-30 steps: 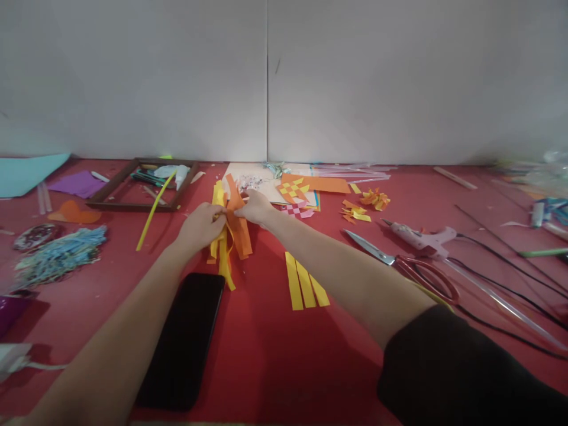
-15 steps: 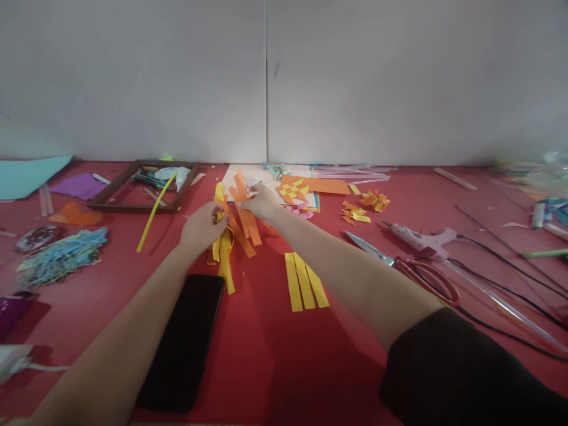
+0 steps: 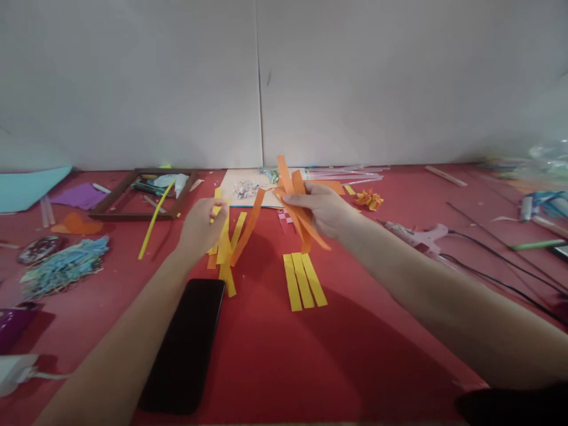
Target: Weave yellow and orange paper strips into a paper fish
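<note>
My right hand (image 3: pixel 328 207) is closed on a small bunch of orange paper strips (image 3: pixel 298 204), raised above the red table with its ends fanned out. To the left, my left hand (image 3: pixel 202 228) has its fingers curled round yellow paper strips (image 3: pixel 225 239). Part of that bundle is hidden behind the fingers. A single orange strip (image 3: pixel 247 229) slants up beside the yellow ones. Between my forearms, three more yellow strips (image 3: pixel 304 284) lie side by side on the table.
A black phone (image 3: pixel 184 346) lies by my left forearm. Farther back are a brown frame (image 3: pixel 133 216) and a pale board (image 3: pixel 231 186) with small bits on it. A pink glue gun (image 3: pixel 415 235) with a cord is at right. Blue-green fringe (image 3: pixel 66 266) lies at left.
My right hand has moved right and away from the left one, carrying orange strips with it. My left hand stays nearly in place at the yellow strips.
</note>
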`<action>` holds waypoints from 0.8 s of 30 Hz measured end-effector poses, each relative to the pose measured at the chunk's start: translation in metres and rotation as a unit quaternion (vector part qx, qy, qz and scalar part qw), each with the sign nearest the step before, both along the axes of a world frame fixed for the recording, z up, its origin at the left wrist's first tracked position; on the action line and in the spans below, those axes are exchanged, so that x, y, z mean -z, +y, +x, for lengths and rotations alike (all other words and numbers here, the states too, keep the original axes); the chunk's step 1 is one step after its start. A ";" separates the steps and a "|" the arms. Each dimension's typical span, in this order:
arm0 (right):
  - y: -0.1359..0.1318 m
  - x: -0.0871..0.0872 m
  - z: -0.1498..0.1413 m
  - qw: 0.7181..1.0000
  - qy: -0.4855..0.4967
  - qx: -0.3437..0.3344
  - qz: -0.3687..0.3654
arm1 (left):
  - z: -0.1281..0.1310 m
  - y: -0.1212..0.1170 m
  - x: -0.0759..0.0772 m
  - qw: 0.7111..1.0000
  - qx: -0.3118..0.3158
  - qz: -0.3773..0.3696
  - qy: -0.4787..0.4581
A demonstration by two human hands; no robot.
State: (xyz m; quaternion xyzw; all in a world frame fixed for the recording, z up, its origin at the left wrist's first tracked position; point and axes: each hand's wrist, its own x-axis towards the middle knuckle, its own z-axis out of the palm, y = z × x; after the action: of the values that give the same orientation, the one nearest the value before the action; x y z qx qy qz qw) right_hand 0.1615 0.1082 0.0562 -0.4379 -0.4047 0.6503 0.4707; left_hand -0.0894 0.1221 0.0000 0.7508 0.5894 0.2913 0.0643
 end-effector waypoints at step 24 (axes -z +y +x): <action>-0.017 -0.042 0.052 0.993 0.011 -0.050 0.109 | 0.003 0.028 -0.062 0.955 -0.009 -0.142 -0.259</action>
State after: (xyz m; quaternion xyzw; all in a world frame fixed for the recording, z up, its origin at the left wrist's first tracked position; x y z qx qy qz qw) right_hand 0.2131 0.0916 0.0982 -0.3558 -0.4899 0.6296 0.4868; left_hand -0.0863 0.1500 0.0618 0.6277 0.5943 0.3894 0.3182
